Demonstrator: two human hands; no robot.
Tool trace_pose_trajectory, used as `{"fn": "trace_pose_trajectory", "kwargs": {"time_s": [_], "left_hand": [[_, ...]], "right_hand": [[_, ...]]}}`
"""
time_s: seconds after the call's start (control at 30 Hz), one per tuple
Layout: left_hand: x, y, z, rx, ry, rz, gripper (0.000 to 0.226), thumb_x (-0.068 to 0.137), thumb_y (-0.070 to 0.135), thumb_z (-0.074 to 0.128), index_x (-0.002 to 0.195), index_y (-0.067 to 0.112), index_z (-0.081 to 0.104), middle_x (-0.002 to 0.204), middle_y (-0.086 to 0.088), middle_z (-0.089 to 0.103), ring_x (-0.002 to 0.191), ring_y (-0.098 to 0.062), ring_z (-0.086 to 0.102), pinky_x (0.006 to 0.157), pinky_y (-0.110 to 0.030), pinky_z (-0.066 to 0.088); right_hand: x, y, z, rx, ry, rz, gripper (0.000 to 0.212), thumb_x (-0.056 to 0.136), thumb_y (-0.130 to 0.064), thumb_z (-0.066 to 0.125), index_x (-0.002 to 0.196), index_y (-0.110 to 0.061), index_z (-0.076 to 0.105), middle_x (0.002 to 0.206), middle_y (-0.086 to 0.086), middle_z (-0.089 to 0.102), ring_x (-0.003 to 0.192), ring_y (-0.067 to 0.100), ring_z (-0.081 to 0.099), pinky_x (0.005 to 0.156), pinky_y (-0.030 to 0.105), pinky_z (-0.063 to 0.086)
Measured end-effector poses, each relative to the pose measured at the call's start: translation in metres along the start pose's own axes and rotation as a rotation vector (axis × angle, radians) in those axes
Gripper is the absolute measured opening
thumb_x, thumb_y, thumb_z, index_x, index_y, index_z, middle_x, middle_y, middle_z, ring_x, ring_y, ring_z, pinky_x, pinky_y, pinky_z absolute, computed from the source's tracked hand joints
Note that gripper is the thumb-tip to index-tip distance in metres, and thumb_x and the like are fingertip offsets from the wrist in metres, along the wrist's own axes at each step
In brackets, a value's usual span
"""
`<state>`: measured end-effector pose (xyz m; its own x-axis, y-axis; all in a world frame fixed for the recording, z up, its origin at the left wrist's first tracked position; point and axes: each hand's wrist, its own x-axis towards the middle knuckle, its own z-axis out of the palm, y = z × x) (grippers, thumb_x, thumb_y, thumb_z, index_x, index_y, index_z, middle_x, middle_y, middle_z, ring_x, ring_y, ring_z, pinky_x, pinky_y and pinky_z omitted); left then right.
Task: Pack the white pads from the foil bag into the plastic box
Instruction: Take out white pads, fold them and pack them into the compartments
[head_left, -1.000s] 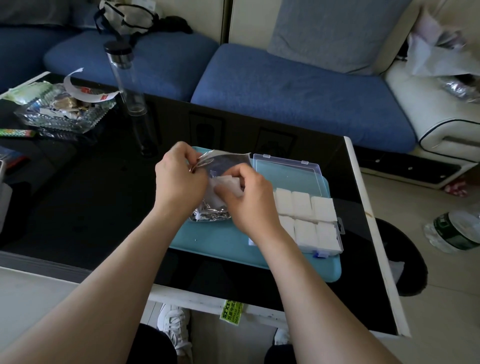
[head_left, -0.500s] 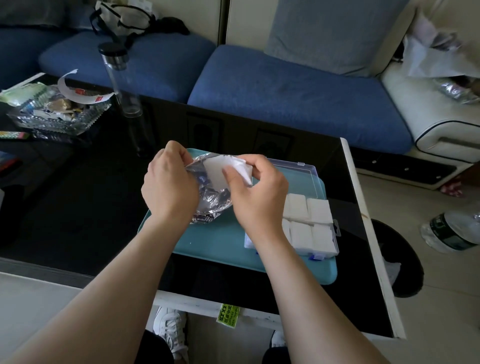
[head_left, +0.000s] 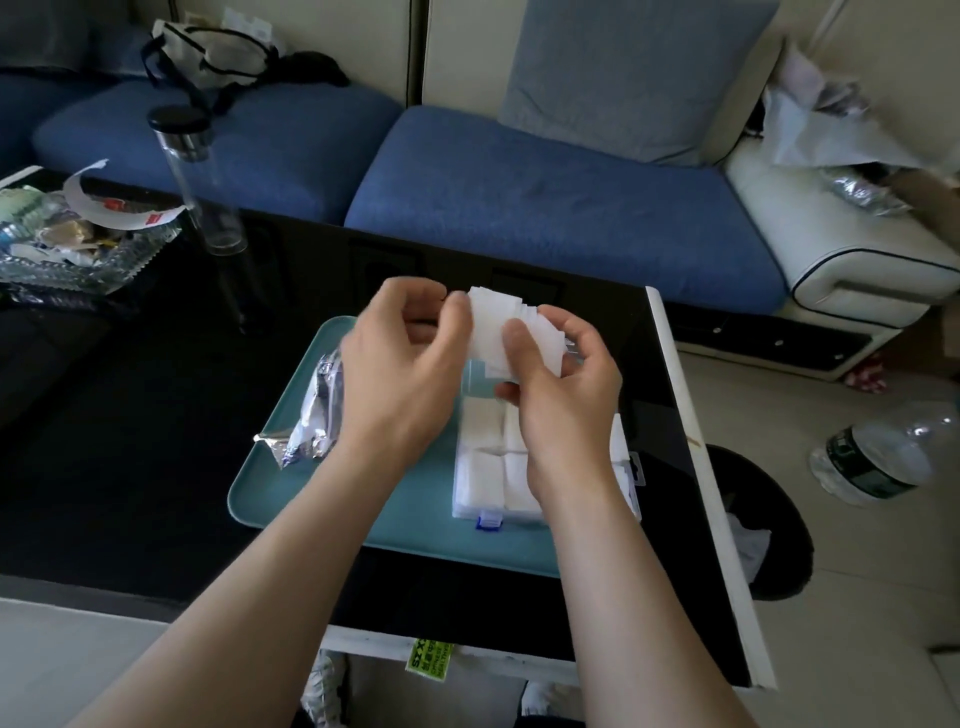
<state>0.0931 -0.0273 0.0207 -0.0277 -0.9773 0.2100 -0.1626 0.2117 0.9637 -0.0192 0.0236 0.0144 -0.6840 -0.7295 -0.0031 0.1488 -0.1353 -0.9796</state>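
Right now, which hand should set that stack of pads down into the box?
Right. The right hand grips the pads from below, directly above the box. The left hand only steadies their far edge, nearer the foil bag.

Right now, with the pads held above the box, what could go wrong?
The pads are fanned out between both hands, so some may slip onto the tray or the table. The box already looks nearly full, so pressing more in may push others out. The foil bag lies at the tray's edge and could get knocked off.
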Motion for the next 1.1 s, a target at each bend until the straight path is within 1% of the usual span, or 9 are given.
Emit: {"fn": "trace_pose_trajectory", "kwargs": {"time_s": [0.07,0.13,0.3,0.53,0.63,0.73,0.83,1.0,1.1], "left_hand": [[-0.007,0.007,0.015,-0.314,-0.242,-0.268,0.04,0.094,0.038,0.075,0.125,0.014,0.065,0.108,-0.003,0.077,0.096,-0.015,0.077,0.081,-0.034,0.064],[-0.012,0.011,0.026,-0.507,-0.43,-0.435,0.039,0.099,0.031,0.071,0.129,0.007,0.063,0.113,-0.012,0.078,0.106,-0.028,0.077,0.09,-0.042,0.063],[-0.016,0.015,0.047,-0.691,-0.558,-0.568,0.037,0.108,0.025,0.056,0.127,-0.006,0.062,0.119,-0.023,0.075,0.114,-0.034,0.073,0.103,-0.045,0.056],[-0.01,0.008,0.061,-0.704,-0.522,-0.746,0.022,0.102,0.005,0.05,0.103,-0.009,0.065,0.112,-0.027,0.067,0.1,-0.039,0.07,0.099,-0.054,0.057],[-0.008,0.006,0.063,-0.627,-0.558,-0.733,0.027,0.096,-0.001,0.052,0.114,-0.017,0.065,0.116,-0.039,0.066,0.107,-0.043,0.071,0.092,-0.047,0.062],[-0.007,0.001,0.063,-0.517,-0.595,-0.679,0.023,0.098,0.002,0.063,0.117,-0.011,0.065,0.098,-0.023,0.073,0.086,-0.03,0.073,0.088,-0.041,0.062],[-0.005,-0.004,0.062,-0.452,-0.575,-0.651,0.027,0.099,0.007,0.069,0.122,-0.007,0.065,0.101,-0.017,0.077,0.083,-0.02,0.075,0.096,-0.044,0.061],[0.0,-0.006,0.056,-0.445,-0.361,-0.64,0.02,0.099,0.006,0.068,0.117,-0.004,0.065,0.103,-0.017,0.079,0.094,-0.028,0.079,0.085,-0.037,0.064],[0.004,-0.006,0.052,-0.45,-0.275,-0.652,0.018,0.1,0.003,0.067,0.115,-0.004,0.064,0.105,-0.019,0.077,0.089,-0.028,0.08,0.078,-0.034,0.065]], "right_hand": [[0.0,-0.005,-0.006,-0.013,0.003,-0.013,0.029,0.092,-0.018,0.081,0.117,-0.024,0.069,0.092,-0.006,0.079,0.085,0.014,0.078,0.066,0.033,0.064],[0.0,-0.007,-0.011,-0.067,0.031,-0.044,0.028,0.092,-0.022,0.081,0.116,-0.028,0.069,0.093,-0.007,0.078,0.087,0.012,0.077,0.072,0.031,0.065],[0.008,-0.007,-0.029,-0.224,0.073,-0.184,0.031,0.093,-0.027,0.08,0.119,-0.024,0.062,0.106,-0.002,0.07,0.085,0.002,0.072,0.068,0.018,0.056],[0.021,-0.003,-0.055,-0.345,0.07,-0.177,0.047,0.087,-0.031,0.086,0.122,-0.031,0.054,0.106,-0.009,0.064,0.086,0.005,0.07,0.074,0.027,0.061],[0.026,-0.002,-0.06,-0.408,0.069,-0.09,0.046,0.085,-0.04,0.087,0.12,-0.028,0.06,0.11,-0.009,0.067,0.089,0.005,0.07,0.074,0.019,0.059],[0.029,0.001,-0.062,-0.32,0.086,0.07,0.033,0.087,-0.042,0.084,0.109,-0.025,0.066,0.102,-0.003,0.075,0.086,0.013,0.077,0.077,0.036,0.066],[0.028,-0.001,-0.059,-0.227,0.015,0.196,0.023,0.096,-0.042,0.076,0.11,-0.026,0.068,0.105,-0.001,0.076,0.09,0.019,0.079,0.079,0.04,0.066],[0.027,-0.013,-0.054,-0.076,-0.184,0.297,0.025,0.104,-0.014,0.061,0.126,-0.022,0.069,0.112,0.001,0.074,0.099,0.017,0.078,0.087,0.036,0.065],[0.026,-0.013,-0.056,-0.168,-0.204,0.204,0.028,0.105,-0.009,0.059,0.115,-0.026,0.079,0.101,-0.003,0.08,0.096,0.014,0.077,0.085,0.033,0.065]]}}
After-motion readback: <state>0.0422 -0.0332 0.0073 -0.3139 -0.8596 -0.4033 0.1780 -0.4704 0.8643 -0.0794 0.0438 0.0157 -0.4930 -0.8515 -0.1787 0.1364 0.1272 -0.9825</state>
